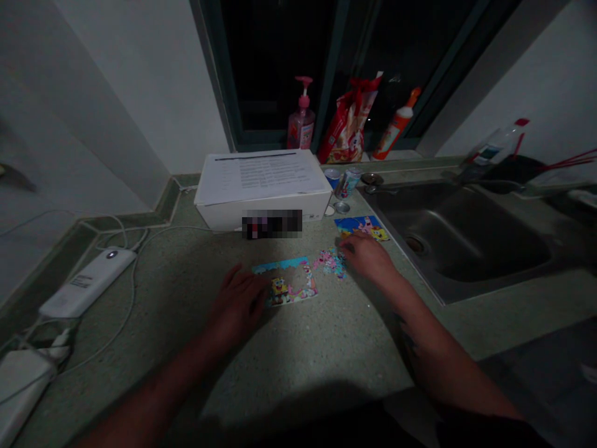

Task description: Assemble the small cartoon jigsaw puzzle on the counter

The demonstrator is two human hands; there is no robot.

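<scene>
A small jigsaw puzzle (278, 285) lies on the counter, its border and a yellow cartoon figure joined, with bare counter showing through its middle. My left hand (243, 294) lies over the puzzle's left edge, fingers stretched out. To the right of the puzzle is a heap of tiny jigsaw pieces (332, 262) in pink, teal and white. My right hand (368, 256) is at the heap's right side, thumb and fingers drawn together; whatever is between the fingertips is too small to make out. Just behind that hand lies a colourful cartoon picture card (359, 225), partly covered by it.
Behind the puzzle stands a white box (261, 208) with printed paper on top. Cans (347, 183) stand beside it. A steel sink (471, 230) is at right. White power banks (88, 283) and cables lie at left. A pump bottle (301, 127) stands by the window.
</scene>
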